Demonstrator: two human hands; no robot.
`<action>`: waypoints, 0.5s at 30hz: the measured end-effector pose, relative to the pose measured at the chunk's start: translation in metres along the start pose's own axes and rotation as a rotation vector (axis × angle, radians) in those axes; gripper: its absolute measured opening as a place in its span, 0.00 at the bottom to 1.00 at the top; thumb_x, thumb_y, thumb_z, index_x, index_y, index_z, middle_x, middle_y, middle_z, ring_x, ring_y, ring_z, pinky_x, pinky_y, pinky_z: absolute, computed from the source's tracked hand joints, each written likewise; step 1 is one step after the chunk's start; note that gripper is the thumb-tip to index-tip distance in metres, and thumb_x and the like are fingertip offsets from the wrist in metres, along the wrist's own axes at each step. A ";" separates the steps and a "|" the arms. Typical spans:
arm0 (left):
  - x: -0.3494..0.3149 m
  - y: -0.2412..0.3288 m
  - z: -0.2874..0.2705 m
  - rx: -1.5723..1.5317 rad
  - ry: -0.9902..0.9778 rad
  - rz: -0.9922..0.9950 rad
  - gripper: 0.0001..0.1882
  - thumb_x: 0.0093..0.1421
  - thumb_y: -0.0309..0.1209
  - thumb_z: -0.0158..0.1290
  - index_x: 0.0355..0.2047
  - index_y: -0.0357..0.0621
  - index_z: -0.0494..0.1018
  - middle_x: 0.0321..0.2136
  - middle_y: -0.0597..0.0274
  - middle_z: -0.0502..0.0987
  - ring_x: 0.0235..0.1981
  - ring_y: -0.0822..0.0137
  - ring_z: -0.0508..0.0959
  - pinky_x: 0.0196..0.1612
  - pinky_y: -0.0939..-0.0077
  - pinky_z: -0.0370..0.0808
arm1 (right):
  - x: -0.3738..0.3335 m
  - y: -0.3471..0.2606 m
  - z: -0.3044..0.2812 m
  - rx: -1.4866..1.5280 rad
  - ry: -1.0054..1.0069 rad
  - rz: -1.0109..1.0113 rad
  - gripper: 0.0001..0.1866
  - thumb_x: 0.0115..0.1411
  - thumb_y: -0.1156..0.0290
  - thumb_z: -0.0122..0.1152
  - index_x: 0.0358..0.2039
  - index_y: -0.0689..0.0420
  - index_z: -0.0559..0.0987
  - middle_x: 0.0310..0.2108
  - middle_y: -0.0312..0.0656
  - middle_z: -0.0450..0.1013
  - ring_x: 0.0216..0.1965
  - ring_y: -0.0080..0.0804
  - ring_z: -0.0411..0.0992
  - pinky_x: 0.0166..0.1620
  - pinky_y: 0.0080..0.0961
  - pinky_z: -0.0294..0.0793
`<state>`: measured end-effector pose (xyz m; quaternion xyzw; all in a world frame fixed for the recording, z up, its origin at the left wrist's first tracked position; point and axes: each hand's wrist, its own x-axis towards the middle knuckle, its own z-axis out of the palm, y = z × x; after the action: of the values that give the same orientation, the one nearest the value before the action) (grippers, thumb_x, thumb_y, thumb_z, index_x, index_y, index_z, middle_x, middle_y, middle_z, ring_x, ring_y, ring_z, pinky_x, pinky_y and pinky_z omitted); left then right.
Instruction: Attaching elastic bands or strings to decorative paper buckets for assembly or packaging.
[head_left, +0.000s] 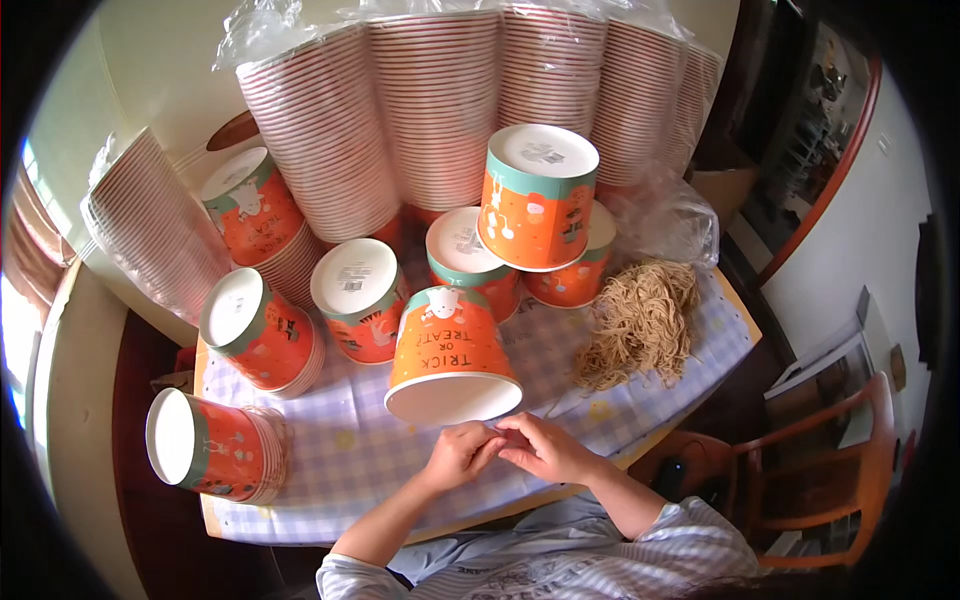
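Close together over the table's near side, my left hand point(462, 455) and my right hand point(543, 450) meet at the fingertips. Both are closed in a pinch; whatever lies between the fingers is too small or hidden to make out. Just beyond them an orange paper bucket point(448, 345) with a green band leans with its white open mouth towards me. Its print is upside down. I cannot tell whether my fingers touch its rim. To the right lies a tangled bundle of tan twine point(640, 325).
Upturned orange buckets point(355, 290) stand around, one bucket point(540, 200) raised on others. Tall stacks of nested buckets point(435, 110) in clear plastic line the back. A bucket stack point(215, 445) lies at the left edge of the checked tablecloth point(345, 430). A wooden chair point(815, 480) stands right.
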<state>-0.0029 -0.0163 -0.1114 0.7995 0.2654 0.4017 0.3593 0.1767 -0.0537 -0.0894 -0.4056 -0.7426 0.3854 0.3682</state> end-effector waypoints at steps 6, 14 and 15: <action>-0.002 0.000 -0.002 0.078 0.002 -0.074 0.06 0.51 0.28 0.56 0.23 0.40 0.72 0.18 0.56 0.71 0.20 0.59 0.72 0.22 0.70 0.68 | 0.002 0.006 -0.010 -0.126 0.106 0.031 0.04 0.51 0.75 0.58 0.29 0.59 0.75 0.25 0.42 0.71 0.26 0.35 0.72 0.27 0.24 0.69; 0.005 -0.011 0.009 0.484 0.136 -0.105 0.20 0.44 0.33 0.59 0.38 0.42 0.68 0.37 0.56 0.72 0.38 0.56 0.72 0.39 0.65 0.70 | 0.005 0.032 -0.018 0.090 0.581 0.111 0.02 0.50 0.78 0.59 0.26 0.60 0.77 0.17 0.31 0.65 0.17 0.14 0.60 0.20 0.13 0.59; 0.007 -0.013 0.012 0.483 0.134 -0.105 0.20 0.44 0.33 0.59 0.38 0.42 0.68 0.37 0.56 0.72 0.38 0.56 0.72 0.39 0.65 0.70 | 0.007 0.036 -0.018 0.074 0.606 0.113 0.02 0.49 0.78 0.60 0.26 0.60 0.77 0.17 0.32 0.65 0.17 0.16 0.60 0.20 0.15 0.59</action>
<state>0.0091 -0.0082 -0.1233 0.8188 0.4180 0.3597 0.1596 0.2011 -0.0293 -0.1113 -0.5289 -0.5606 0.2936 0.5655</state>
